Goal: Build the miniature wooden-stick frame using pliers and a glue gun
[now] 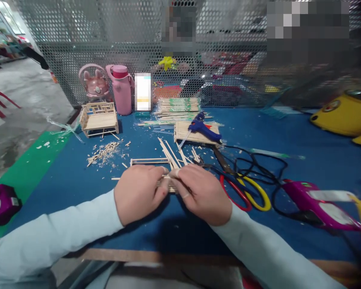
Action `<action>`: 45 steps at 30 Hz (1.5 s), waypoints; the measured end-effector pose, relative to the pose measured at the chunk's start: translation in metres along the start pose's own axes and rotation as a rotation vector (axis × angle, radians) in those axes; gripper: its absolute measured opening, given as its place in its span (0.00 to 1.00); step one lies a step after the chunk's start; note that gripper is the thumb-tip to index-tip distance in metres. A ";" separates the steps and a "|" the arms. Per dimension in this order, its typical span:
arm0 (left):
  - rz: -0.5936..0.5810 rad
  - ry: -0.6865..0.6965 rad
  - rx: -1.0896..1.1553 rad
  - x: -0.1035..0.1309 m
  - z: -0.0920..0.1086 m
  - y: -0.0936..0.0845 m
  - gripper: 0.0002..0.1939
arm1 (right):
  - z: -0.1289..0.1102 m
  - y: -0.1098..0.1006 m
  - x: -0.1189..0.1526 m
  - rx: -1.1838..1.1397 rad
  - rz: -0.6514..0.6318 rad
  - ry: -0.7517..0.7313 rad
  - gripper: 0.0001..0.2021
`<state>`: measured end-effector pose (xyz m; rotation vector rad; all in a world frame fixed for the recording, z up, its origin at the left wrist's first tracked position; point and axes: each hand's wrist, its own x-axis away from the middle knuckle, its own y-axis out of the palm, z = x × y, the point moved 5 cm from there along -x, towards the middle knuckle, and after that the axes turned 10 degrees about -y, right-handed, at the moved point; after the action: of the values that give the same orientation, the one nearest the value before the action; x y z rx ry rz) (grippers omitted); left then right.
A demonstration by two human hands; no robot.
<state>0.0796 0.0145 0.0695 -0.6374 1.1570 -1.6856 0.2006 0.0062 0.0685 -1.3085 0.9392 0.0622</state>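
My left hand [142,193] and my right hand [203,192] meet at the middle of the table, fingers closed in a pinch. Between them is a small frame of thin wooden sticks [149,161], its back rail showing behind my left hand and its near part mostly hidden. Pale covers show on some fingertips. Loose wooden sticks [169,153] lie just beyond the fingers. Farther back, a blue glue gun [205,129] rests on a flat stick panel [183,135]. Scissors with red and yellow handles [257,196] lie right of my right hand.
A small stick-built bench [100,120] stands back left, near a pile of stick offcuts [105,153] and a pink bottle [122,94]. Bundled sticks [179,105] lie before the perforated metal screen [108,36]. Black cable [258,162] loops toward a purple device [325,206] at right.
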 end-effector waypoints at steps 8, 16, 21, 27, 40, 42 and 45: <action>-0.023 0.058 0.106 -0.004 -0.002 0.000 0.11 | -0.002 0.002 0.006 0.007 -0.001 -0.002 0.08; -0.017 0.029 0.134 -0.010 -0.007 0.000 0.12 | 0.002 -0.017 0.025 0.137 0.060 0.216 0.09; 0.029 0.030 0.183 -0.013 -0.011 -0.008 0.14 | 0.033 -0.021 0.081 0.294 -0.363 0.752 0.16; 0.046 0.032 0.222 -0.016 -0.010 -0.007 0.14 | 0.045 -0.005 0.090 0.248 -0.659 0.908 0.16; 0.127 -0.066 0.407 -0.026 -0.026 -0.019 0.14 | 0.050 0.001 0.075 0.057 -0.624 0.914 0.15; 0.128 -0.065 0.416 -0.026 -0.026 -0.020 0.14 | 0.051 0.002 0.076 -0.005 -0.607 0.921 0.16; 0.130 -0.065 0.432 -0.026 -0.027 -0.021 0.14 | 0.051 0.001 0.080 -0.079 -0.577 0.934 0.14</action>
<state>0.0591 0.0507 0.0793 -0.3348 0.7360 -1.7168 0.2796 0.0123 0.0164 -1.6594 1.2819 -1.0431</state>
